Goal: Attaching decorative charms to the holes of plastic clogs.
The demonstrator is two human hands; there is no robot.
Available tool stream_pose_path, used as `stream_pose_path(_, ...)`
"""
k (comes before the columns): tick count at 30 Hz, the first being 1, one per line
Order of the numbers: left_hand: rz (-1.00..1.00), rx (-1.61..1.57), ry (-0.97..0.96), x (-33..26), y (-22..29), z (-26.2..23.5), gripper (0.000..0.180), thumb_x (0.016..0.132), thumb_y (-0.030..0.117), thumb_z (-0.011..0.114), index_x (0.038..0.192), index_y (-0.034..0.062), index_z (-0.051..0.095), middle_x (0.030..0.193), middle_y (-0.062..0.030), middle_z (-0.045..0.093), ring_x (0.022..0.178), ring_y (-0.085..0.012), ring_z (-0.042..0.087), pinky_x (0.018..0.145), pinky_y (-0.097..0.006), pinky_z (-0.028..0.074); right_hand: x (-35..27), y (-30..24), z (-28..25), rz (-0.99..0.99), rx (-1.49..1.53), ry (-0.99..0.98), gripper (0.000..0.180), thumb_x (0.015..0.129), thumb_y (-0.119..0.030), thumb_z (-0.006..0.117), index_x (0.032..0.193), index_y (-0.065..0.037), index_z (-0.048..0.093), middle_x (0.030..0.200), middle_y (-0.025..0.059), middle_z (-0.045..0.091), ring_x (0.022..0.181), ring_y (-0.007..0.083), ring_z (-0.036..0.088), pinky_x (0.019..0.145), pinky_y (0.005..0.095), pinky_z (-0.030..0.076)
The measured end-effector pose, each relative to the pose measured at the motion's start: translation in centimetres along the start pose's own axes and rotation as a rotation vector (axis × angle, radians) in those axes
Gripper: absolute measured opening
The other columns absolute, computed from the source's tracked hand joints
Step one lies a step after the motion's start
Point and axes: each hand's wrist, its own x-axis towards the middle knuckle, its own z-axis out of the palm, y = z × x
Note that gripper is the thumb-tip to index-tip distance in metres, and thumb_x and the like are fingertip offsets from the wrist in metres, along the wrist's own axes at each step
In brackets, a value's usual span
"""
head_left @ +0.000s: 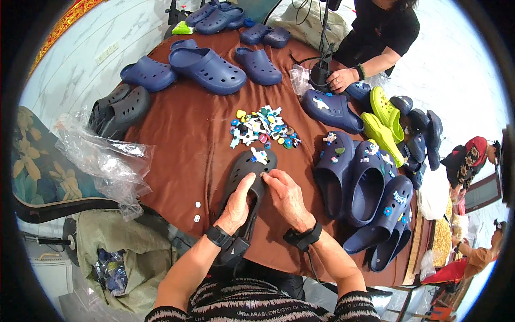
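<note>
A dark grey clog (236,174) lies toe-away on the brown cloth (177,155) in front of me. My left hand (236,206) reaches into its foot opening, with the thumb over the upper, and grips it. At the right side of the toe, my right hand (287,196) pinches a small pale piece against the clog, mostly covered by the fingertips. A white figure-shaped shoe charm (259,156) sits on the toe. Just beyond lies a heap of mixed colourful charms (265,126). Two small white pieces (197,211) rest left of the clog.
Charm-covered navy clogs (366,185) stand on the right, beside lime-green clogs (382,126). Plain navy clogs (209,70) line the far edge; dark grey clogs (126,110) and plastic bags (107,155) lie left. Another person's hand (343,79) is near cables at the far right.
</note>
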Motion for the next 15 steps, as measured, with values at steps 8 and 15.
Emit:
stream_pose_path(8,0.0,0.016,0.0,0.31,-0.35,-0.44,0.048,0.095,0.033,0.063,0.13,0.0021,0.054,0.127,-0.0054,0.056,0.115,-0.0132,0.052,0.102,-0.029,0.041,-0.32,0.3,0.26,0.018,0.045,-0.059,0.033,0.078,0.011,0.057,0.108,-0.002,0.064,0.11,0.0122,0.059,0.101,0.0327,0.058,0.084,0.0408,0.051)
stream_pose_path(15,0.043,0.229,0.034,-0.1,-0.74,-0.01,0.058,0.097,0.048,0.055,0.128,-0.001,0.056,0.125,-0.0065,0.057,0.113,-0.0123,0.051,0.099,-0.027,0.04,-0.74,0.19,0.69,-0.036,-0.023,-0.078,0.038,0.076,0.011,0.058,0.11,-0.003,0.063,0.113,0.0129,0.058,0.106,0.0336,0.055,0.09,0.0412,0.047)
